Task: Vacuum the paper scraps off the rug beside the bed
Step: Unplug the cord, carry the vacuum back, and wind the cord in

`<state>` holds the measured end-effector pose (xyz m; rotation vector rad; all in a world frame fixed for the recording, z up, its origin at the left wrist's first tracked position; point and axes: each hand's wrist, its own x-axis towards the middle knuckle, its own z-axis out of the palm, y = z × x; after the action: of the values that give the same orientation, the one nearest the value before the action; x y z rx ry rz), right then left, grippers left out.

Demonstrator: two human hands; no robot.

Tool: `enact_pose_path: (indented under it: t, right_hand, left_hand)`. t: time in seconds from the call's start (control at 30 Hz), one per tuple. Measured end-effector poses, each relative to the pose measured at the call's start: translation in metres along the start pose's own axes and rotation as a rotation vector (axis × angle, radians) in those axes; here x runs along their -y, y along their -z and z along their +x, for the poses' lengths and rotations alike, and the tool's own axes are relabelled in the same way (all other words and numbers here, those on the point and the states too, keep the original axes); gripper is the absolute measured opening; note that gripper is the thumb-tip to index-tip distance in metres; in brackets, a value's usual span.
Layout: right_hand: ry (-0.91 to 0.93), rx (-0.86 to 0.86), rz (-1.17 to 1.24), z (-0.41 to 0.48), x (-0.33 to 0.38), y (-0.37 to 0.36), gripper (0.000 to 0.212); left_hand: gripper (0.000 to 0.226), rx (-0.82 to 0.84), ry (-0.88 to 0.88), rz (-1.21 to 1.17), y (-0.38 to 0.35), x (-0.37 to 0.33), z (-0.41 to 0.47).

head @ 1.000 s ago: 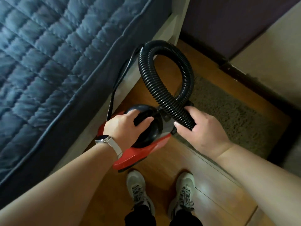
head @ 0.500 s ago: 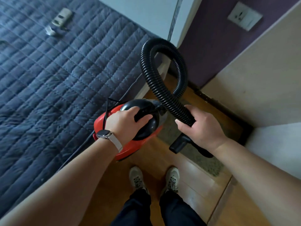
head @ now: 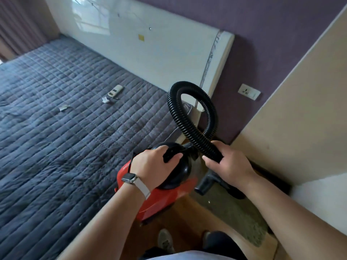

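Red plastic under a black dome: the vacuum [head: 163,201] hangs in the air at the edge of the bed [head: 75,147]. The left hand [head: 154,166] has its grip closed round the black handle on top. The right hand [head: 229,164] has its grip wrapped round the ribbed hose [head: 187,132], just above the nozzle [head: 204,184].

Neither grip has changed over the last second. What has changed is the view, which has lifted from the feet and floor to take in the headboard [head: 150,53] and a wall socket [head: 248,91] beside it. The nozzle was hidden behind the right hand a second ago. It now shows below that hand, hanging over the rug [head: 231,212] and clear of its pile. The hose keeps its tall loop.

On the rug, one pale speck [head: 208,202] may be a paper scrap (too small to be sure). Larger crumpled bits [head: 107,100] lie on the bed near a remote [head: 115,91].

My reading is that no suction has reached the rug yet. The look toward the socket suggests the machine wants plugging in first. After that the nozzle has to come down onto the pile.
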<state>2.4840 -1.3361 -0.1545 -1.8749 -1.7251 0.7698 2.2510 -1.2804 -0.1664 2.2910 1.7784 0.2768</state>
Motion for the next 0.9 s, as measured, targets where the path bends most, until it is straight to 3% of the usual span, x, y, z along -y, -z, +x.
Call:
enact_pose_path:
  t: [0.23, 0.63, 0.8, 0.9]
  right_hand:
    - [0.144, 0.047, 0.067, -0.018, 0.013, 0.034, 0.014]
    - [0.386, 0.158, 0.12, -0.049, -0.008, 0.08, 0.02]
    - [0.551, 0.235, 0.105, -0.063, 0.011, 0.074, 0.023]
    - [0.659, 0.281, 0.076, -0.073, 0.034, 0.061, 0.025]
  left_hand:
    - [0.073, -0.134, 0.117, 0.019, 0.026, -0.034, -0.038]
    - [0.057, -0.248, 0.391, 0.106, 0.043, -0.113, -0.119]
    - [0.045, -0.314, 0.566, 0.002, 0.057, -0.129, -0.167]
    - [0.049, -0.324, 0.679, 0.001, 0.064, -0.123, -0.197]
